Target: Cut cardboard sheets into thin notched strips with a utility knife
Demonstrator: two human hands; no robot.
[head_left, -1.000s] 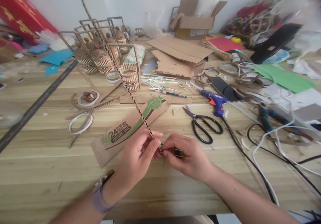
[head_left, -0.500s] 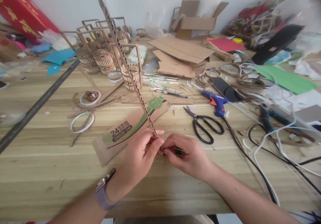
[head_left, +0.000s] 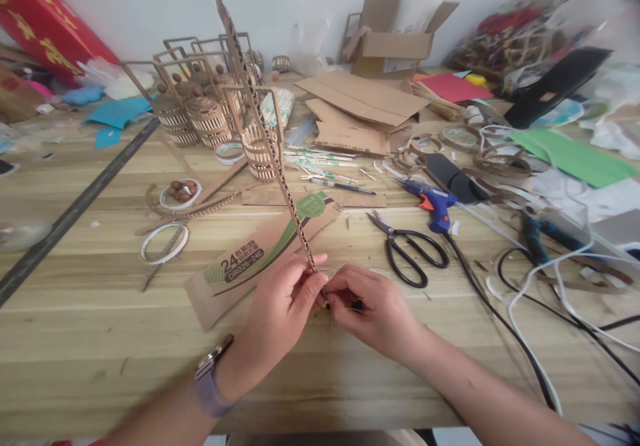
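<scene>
My left hand (head_left: 287,299) is closed, thumb and fingers pinching a long, narrow corrugated cardboard strip (head_left: 283,183) near its lower end. The strip rises steeply up and to the left, past the top of the view. Right beside it, my right hand (head_left: 370,306) is closed at the strip's bottom end. A small black-and-yellow thing (head_left: 357,304) shows between its fingers; most of it is hidden, so its kind is unclear. Behind the hands lies a flat printed piece of cardboard (head_left: 220,299). Black-handled scissors (head_left: 407,249) rest right of it.
Further right are a blue glue gun (head_left: 427,203), pliers (head_left: 535,236) and tangled white cables (head_left: 555,266). Tape rings (head_left: 164,259) lie on the left. Small slatted lanterns (head_left: 205,123) stand at the back, beside stacked cardboard sheets (head_left: 360,99) and an opened box (head_left: 393,46).
The upper part of the cardboard strip has swung slightly to the right. The right fingers have shifted a little and now cover more of the black-and-yellow thing.
</scene>
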